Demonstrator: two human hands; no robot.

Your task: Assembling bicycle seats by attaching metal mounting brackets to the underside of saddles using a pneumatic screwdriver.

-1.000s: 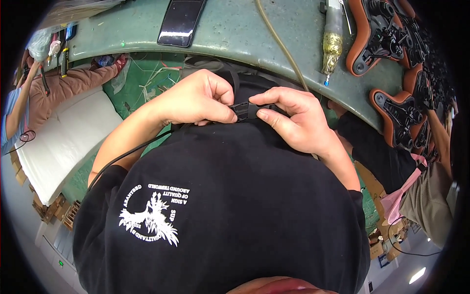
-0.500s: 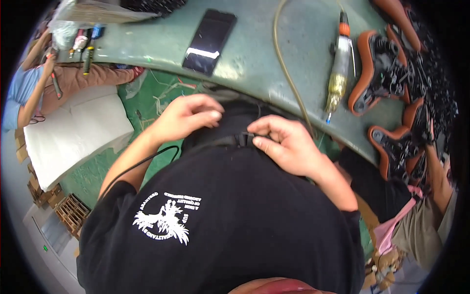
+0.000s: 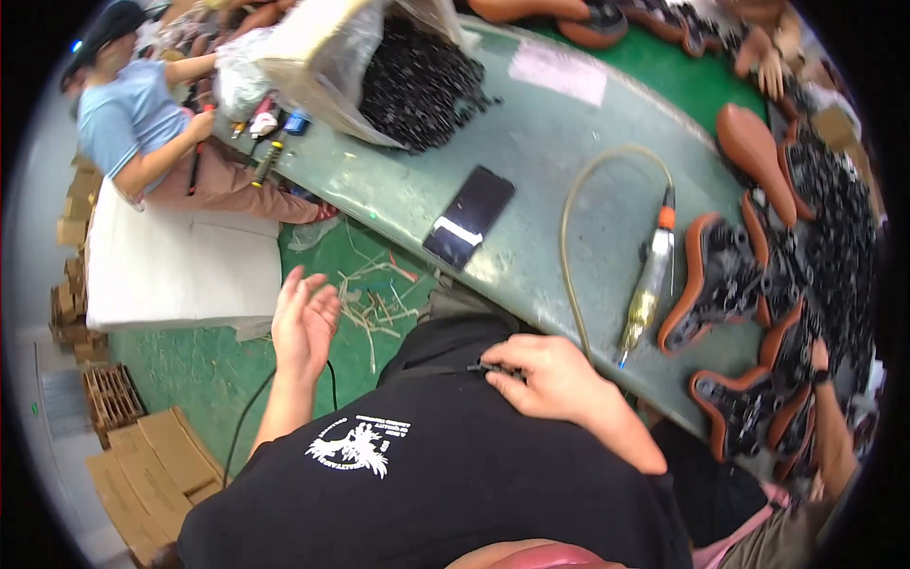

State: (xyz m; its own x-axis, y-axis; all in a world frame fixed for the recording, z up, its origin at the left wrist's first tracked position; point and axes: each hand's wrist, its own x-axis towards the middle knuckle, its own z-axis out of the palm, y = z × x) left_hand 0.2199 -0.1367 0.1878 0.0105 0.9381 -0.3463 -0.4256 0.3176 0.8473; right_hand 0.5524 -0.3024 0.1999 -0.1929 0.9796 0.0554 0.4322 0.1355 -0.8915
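Left hand [image 3: 305,322]: empty, fingers loosely spread. Right hand [image 3: 550,376]: fingertips pinching buckle [image 3: 476,367]; I'd keep it flat, pinch light.

- Head view: left fisheye of head-worn pair, facing down, wide.
- Nearest: wearer's black T-shirt [image 3: 464,465], lower edge.
- Mid-range: left hand [image 3: 306,327], right hand [image 3: 550,379].
- Farther: green workbench [image 3: 531,247], green floor [image 3: 190,379].
- Edges bowed toward rim, corners black.

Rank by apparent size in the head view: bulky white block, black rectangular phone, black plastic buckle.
1. Bulky white block
2. Black rectangular phone
3. Black plastic buckle, at the right hand, perhaps partly hidden
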